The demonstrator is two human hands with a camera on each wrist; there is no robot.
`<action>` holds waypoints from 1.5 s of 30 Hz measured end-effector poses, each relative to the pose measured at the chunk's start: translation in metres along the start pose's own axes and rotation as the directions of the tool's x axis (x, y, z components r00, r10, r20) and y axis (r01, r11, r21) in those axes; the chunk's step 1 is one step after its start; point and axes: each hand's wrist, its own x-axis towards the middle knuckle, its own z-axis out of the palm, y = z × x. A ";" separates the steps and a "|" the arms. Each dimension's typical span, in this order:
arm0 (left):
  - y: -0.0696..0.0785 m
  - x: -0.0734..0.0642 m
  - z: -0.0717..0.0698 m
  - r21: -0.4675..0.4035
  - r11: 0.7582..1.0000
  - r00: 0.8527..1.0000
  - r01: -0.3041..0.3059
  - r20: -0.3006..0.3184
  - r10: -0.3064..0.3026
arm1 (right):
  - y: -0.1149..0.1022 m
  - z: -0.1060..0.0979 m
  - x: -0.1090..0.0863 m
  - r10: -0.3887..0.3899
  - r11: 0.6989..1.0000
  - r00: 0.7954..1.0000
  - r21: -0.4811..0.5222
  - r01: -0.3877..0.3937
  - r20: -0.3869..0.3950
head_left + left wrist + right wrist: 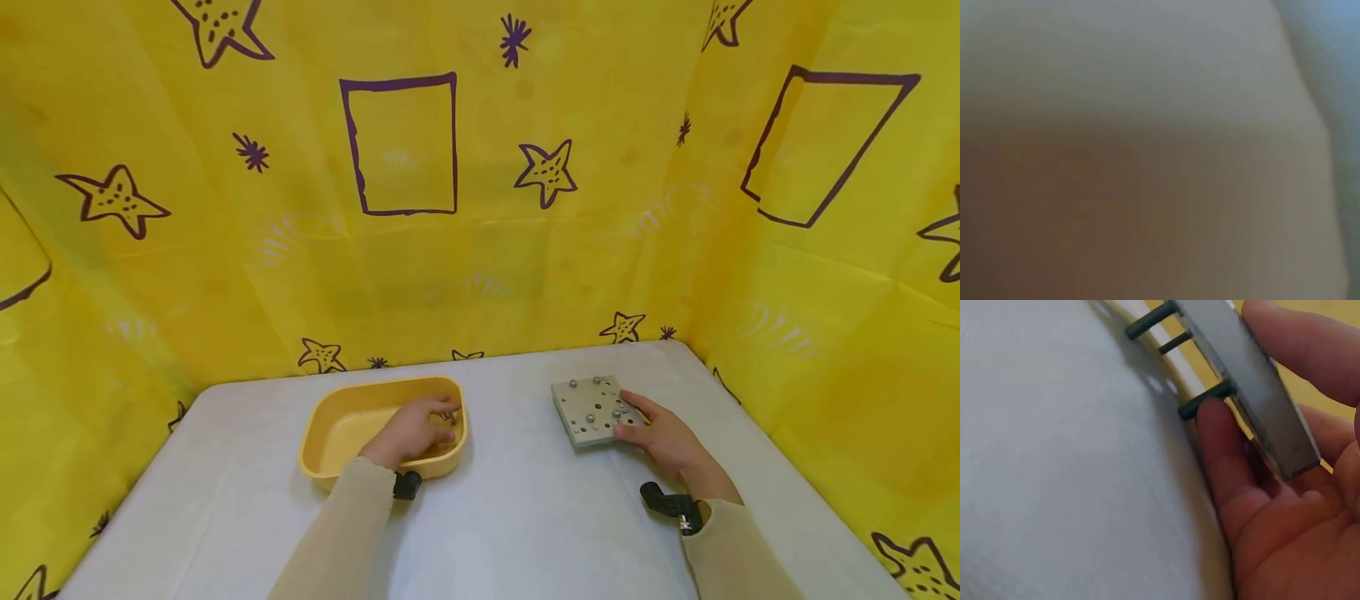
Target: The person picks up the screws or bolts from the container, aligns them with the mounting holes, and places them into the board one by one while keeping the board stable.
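My left hand (pixel 415 427) reaches down into a yellow plastic tub (pixel 327 414), thumb and index finger apart at its right end. Small metal pieces (pixel 447 416) show between those fingers; the other fingertips are hidden. On the right, my right hand (pixel 660 434) grips a square grey metal plate (pixel 592 408) by its right edge. Holes and several round-headed bolts (pixel 590 418) dot the plate's top. Threaded bolt shanks (pixel 1207 400) stick out beneath it in the right wrist view, where a fingertip touches one and the plate is held tilted above the white cloth.
A white-covered table (pixel 517 508) lies under both hands. Yellow curtains (pixel 480 250) with purple stars and frames enclose the back and sides. Black wrist straps (pixel 671 505) sit at the cuffs. The left wrist view is a blur, mostly sleeve.
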 end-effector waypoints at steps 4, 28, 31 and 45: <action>-0.003 0.005 0.005 0.045 0.999 1.000 -0.019 -0.005 0.019 | 0.008 -0.002 0.004 -0.014 1.000 1.000 0.017 0.014 -0.007; 0.002 0.008 0.009 0.395 0.903 0.983 -0.166 -0.004 0.182 | 0.013 -0.002 0.007 -0.007 0.999 1.000 0.047 0.008 -0.003; 0.003 0.009 0.010 0.424 0.892 0.985 -0.157 0.003 0.172 | 0.013 -0.004 0.006 -0.002 1.000 1.000 0.006 0.002 -0.007; 0.004 0.008 0.009 0.309 0.945 0.993 -0.106 -0.010 0.115 | 0.013 -0.003 0.005 0.000 1.000 1.000 -0.004 0.000 -0.022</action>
